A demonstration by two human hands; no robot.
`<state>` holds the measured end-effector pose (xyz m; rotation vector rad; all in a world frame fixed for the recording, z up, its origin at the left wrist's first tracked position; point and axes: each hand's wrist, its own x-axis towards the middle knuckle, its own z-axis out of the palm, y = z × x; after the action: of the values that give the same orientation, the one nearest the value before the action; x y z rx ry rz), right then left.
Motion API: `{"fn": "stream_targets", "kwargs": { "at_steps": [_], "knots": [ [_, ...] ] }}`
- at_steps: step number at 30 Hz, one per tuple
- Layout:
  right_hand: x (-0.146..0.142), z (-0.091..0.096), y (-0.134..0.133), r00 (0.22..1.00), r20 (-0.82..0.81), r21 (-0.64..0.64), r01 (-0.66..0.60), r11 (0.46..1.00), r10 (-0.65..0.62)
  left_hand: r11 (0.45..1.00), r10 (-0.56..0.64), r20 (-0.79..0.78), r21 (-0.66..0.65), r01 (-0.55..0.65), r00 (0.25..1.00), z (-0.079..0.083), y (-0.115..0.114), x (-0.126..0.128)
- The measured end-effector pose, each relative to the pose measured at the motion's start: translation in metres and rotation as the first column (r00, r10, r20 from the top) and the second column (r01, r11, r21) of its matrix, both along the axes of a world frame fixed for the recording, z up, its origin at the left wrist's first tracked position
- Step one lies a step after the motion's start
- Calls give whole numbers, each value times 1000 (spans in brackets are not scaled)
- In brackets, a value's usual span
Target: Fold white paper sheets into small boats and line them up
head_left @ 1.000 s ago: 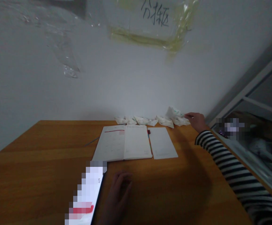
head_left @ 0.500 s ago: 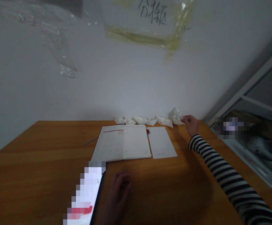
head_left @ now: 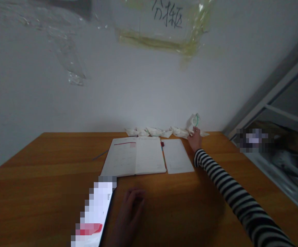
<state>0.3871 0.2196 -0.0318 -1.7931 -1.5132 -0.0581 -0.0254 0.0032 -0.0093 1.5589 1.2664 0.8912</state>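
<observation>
My right hand (head_left: 195,140), in a striped sleeve, reaches to the back right of the table. Its fingers are pinched on a folded white paper boat (head_left: 194,120) that stands up against the wall and shows a green mark. Part of this boat is hidden behind my fingers. Left of it, several more folded paper boats (head_left: 154,132) form a row along the wall. My left hand (head_left: 130,212) rests in shadow at the table's near side, fingers loosely bent and apart, with nothing seen in it. A lit phone (head_left: 93,209), partly blurred out, is beside it.
An open notebook (head_left: 150,154) lies mid-table, with a loose white sheet (head_left: 178,156) at its right. A thin grey stick-like thing (head_left: 99,155) pokes out at its left. The wooden table (head_left: 48,161) meets the wall; a shelf frame (head_left: 287,113) stands at the right.
My right hand has moved left, from the right end of the last paper boat to its front. That boat's raised part has turned, showing green. My left hand stays put.
</observation>
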Motion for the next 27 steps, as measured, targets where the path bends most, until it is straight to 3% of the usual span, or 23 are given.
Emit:
{"fn": "stream_targets", "kwargs": {
  "at_steps": [6,18,23,27],
  "knots": [
    [-12,0,7,982,-144,88,135,987,-122,1000,-18,-56,24,19,998,-1,-2,0],
    [-16,13,2,979,-162,85,137,987,-122,998,-32,-151,47,39,988,1,0,3],
    [-2,19,-7,982,-122,45,153,987,-147,967,-153,-282,153,202,947,25,3,5],
    [-1,26,-17,986,-97,28,142,989,-139,850,-227,-491,322,417,841,60,48,25]
  ]
}}
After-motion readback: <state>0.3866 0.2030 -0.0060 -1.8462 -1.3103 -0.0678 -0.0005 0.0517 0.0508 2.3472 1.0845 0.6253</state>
